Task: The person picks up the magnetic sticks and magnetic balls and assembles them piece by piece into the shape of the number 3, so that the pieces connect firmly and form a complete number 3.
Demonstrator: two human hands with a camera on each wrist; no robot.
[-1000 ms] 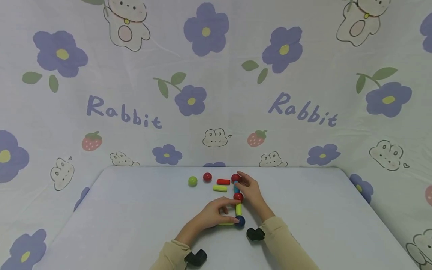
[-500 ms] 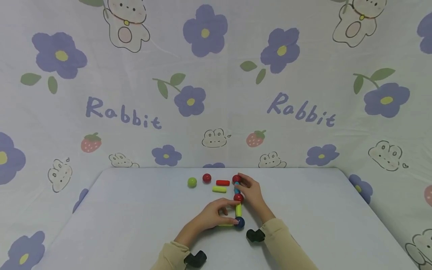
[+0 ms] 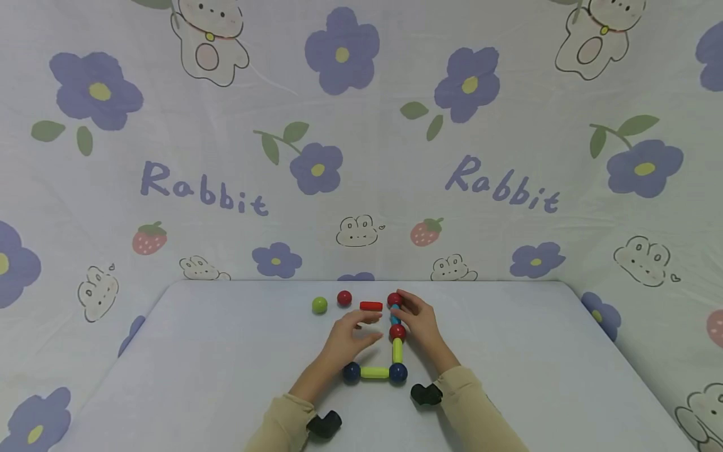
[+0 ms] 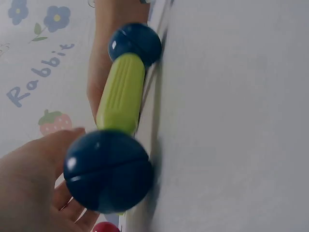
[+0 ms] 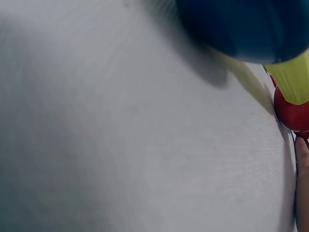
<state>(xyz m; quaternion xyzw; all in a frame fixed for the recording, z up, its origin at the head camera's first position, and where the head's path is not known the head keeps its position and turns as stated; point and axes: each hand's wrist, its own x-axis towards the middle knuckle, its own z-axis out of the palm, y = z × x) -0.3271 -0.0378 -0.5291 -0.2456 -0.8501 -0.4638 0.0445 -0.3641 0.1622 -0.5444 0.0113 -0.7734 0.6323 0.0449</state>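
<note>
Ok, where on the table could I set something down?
The table is bare left of the left hand and green ball, and right of the right hand. A smaller patch lies between the wrist cameras, nearer than the blue balls. Crowded: far middle, where the red rod, red balls and blue rod sit by the hands.

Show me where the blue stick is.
In the head view, the blue stick is right of the red stick, between the farther red ball and the nearer red ball, with the right hand at its right side.
</note>
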